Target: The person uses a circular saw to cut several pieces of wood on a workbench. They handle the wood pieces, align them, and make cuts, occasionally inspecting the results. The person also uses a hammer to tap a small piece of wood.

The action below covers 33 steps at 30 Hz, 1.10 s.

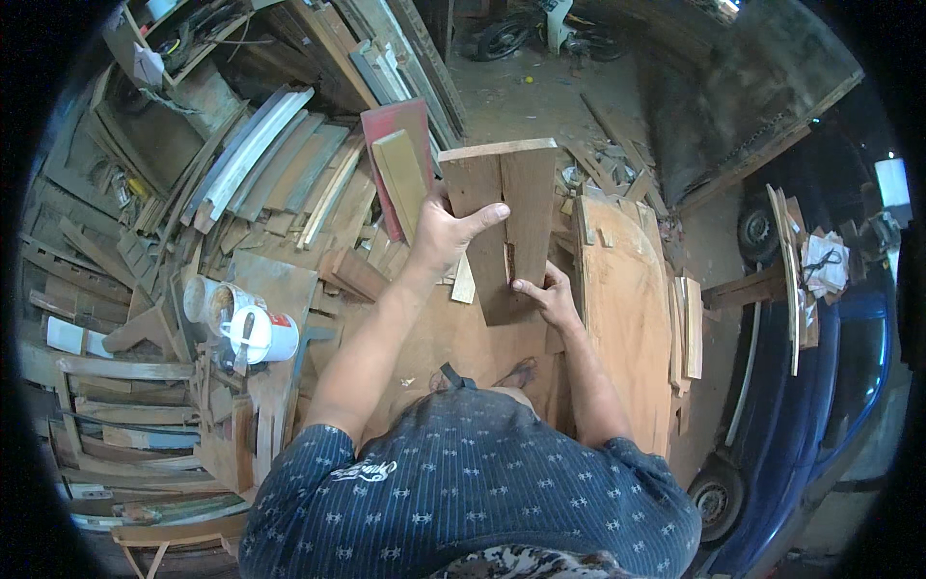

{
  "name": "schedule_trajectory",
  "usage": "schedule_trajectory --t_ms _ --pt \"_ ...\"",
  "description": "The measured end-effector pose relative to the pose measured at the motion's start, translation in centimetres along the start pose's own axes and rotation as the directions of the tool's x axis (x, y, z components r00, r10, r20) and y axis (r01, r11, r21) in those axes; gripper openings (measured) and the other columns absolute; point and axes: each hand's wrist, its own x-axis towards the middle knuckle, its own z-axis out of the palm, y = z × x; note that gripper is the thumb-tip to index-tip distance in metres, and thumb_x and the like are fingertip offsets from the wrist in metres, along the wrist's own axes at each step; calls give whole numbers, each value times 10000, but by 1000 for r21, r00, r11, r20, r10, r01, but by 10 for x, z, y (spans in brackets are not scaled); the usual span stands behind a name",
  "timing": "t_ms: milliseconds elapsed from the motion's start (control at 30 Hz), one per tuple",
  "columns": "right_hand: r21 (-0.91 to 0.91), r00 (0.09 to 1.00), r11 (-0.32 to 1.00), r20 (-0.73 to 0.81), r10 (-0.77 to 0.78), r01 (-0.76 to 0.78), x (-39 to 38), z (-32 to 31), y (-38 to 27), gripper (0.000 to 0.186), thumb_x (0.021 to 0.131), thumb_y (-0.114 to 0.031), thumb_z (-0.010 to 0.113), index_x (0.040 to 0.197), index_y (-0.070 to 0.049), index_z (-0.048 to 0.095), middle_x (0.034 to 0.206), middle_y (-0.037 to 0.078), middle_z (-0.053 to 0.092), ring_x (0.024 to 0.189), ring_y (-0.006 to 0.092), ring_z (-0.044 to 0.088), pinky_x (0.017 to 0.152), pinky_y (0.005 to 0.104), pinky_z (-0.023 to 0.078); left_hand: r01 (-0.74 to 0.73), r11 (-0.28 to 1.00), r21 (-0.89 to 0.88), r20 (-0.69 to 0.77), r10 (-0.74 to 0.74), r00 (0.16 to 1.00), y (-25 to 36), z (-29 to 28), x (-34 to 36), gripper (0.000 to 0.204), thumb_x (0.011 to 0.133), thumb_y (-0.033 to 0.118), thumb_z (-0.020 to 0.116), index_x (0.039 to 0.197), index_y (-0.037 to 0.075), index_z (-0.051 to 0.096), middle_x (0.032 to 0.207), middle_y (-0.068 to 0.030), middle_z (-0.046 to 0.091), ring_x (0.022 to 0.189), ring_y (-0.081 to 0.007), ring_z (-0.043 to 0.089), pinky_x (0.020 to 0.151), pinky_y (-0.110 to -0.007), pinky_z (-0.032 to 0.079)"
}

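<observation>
Both my hands hold up a brown wooden board (pixel 529 207) in front of me, its top end tilted away. A dark seam with a rough split runs down its face. My left hand (pixel 451 232) grips the left edge, thumb laid across the face toward the seam. Lower on the right edge, my right hand (pixel 552 294) clasps the board, its thumb tip by the bottom of the split. The fingers behind the board are hidden. Just left of the board lean a yellowish plank (pixel 400 179) and a red panel (pixel 424 121).
A pale wooden workpiece (pixel 627 309) lies to my right. On the left, white buckets (pixel 262 334) stand before stacked planks (pixel 260 174). A blue vehicle (pixel 820 405) is parked at far right; a motorcycle (pixel 559 39) stands at the back. Timber scraps (pixel 603 164) litter the floor beyond.
</observation>
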Motion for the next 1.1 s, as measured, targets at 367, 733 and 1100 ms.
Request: schedule_trajectory --t_ms 367,733,1100 --pt "-183 973 978 225 -55 98 29 3 -1 355 793 -126 826 1114 -17 723 1144 88 738 1079 183 680 968 330 528 -571 795 203 373 477 796 2 -12 -73 405 772 87 889 1083 50 632 1051 -120 727 1009 -250 730 860 -362 586" --pt "-351 990 936 133 45 5 -18 71 -47 644 836 -348 853 1293 32 605 1159 109 685 1077 163 622 970 331 475 -112 993 -34 -457 84 886 43 -95 -8 366 960 155 725 1243 -24 577 1188 -117 666 1075 -182 644 951 -347 513" --pt "1 790 825 289 541 -566 -18 123 -57 563 1068 -422 503 1364 52 577 1155 144 702 956 176 679 867 323 534 247 929 -277 -362 -339 868 -50 -124 -44 520 961 383 627 1277 -19 532 1155 -182 648 1047 -273 664 933 -415 542"
